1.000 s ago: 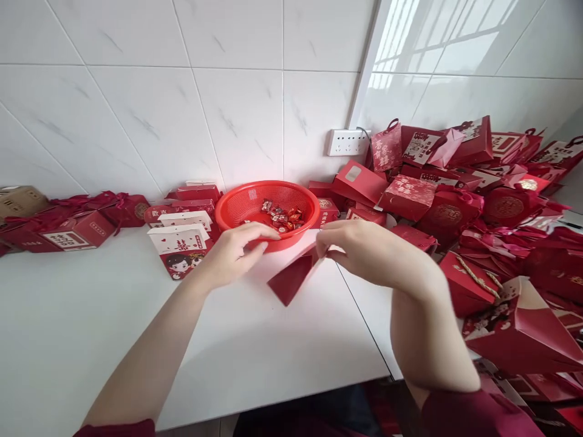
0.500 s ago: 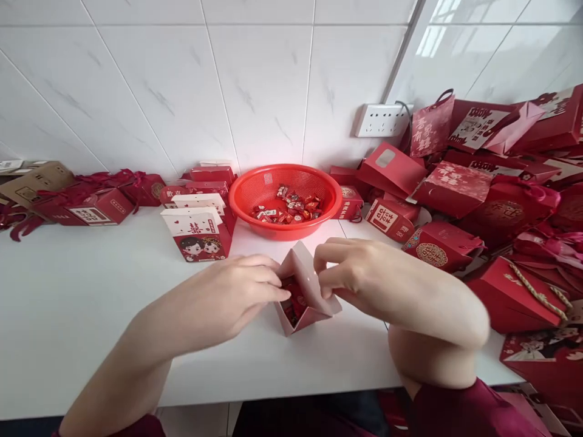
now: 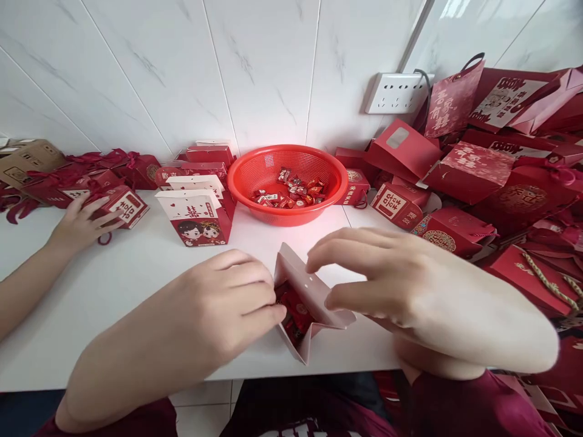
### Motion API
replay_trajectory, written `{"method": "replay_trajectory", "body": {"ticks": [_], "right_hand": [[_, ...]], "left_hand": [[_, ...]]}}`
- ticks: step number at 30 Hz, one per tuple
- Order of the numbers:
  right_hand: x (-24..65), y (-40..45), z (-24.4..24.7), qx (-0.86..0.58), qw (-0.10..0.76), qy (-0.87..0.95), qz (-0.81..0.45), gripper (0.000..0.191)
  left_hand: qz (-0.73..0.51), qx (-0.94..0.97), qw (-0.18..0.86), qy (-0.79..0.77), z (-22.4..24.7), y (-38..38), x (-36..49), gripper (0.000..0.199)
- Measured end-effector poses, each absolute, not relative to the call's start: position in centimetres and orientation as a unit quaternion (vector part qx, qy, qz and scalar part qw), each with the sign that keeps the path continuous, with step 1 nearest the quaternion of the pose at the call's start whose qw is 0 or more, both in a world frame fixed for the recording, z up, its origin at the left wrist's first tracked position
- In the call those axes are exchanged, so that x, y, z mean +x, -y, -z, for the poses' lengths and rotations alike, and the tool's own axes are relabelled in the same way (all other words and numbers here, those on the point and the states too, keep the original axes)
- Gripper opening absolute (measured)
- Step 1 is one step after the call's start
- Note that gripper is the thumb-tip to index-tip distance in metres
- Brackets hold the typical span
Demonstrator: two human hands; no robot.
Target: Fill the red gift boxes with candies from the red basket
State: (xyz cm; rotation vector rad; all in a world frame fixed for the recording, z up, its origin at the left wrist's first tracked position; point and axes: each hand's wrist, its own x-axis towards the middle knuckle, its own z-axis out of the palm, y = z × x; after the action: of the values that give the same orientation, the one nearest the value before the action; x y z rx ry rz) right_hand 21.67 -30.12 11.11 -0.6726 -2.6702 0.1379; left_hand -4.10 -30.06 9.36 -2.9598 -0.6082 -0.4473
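A small paper candy box stands open-topped on the white table in front of me, its pale inner flaps spread. Inside it lie red-wrapped candies. My left hand has its thumb and fingers closed over the box's left edge. On the other side, my right hand is at the right flap with thumb and forefinger apart; whether its fingertips touch the paper I cannot tell. Behind the box is a red plastic basket holding several wrapped candies.
Several upright red and white boxes stand left of the basket. Another person's hand rests on a red box at the far left. Red gift boxes are heaped on the right, near a wall socket.
Another person's hand has come in from the left with a red box. My right hand's fingers have spread apart at the flap. The view has shifted slightly.
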Motion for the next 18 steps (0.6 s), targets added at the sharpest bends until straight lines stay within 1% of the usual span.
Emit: {"method": "replay_trajectory", "body": {"ticks": [2, 4, 7, 11, 15, 18], "right_hand": [[22.1, 30.5, -11.5, -0.253, 0.242, 0.937, -0.013, 0.036], [22.6, 30.8, -11.7, -0.271, 0.289, 0.918, 0.006, 0.033], [23.5, 31.0, -11.9, -0.265, 0.304, 0.915, 0.027, 0.023], [24.1, 30.8, -11.9, -0.248, 0.283, 0.925, 0.055, 0.019], [24.0, 30.5, -11.6, -0.260, 0.295, 0.917, 0.064, 0.021], [24.0, 30.6, -11.5, -0.258, 0.297, 0.917, 0.068, 0.020]], "left_hand": [[0.145, -0.969, 0.105, 0.173, -9.7, 31.3, -4.1, 0.032], [0.142, -0.962, 0.172, 0.159, -9.6, 32.7, -4.4, 0.033], [0.131, -0.952, 0.235, 0.146, -9.0, 34.2, -4.8, 0.032], [0.118, -0.948, 0.267, 0.129, -8.8, 34.3, -4.7, 0.033], [0.125, -0.947, 0.269, 0.123, -8.6, 34.2, -4.1, 0.035], [0.131, -0.947, 0.263, 0.131, -8.3, 34.6, -3.9, 0.036]]}}
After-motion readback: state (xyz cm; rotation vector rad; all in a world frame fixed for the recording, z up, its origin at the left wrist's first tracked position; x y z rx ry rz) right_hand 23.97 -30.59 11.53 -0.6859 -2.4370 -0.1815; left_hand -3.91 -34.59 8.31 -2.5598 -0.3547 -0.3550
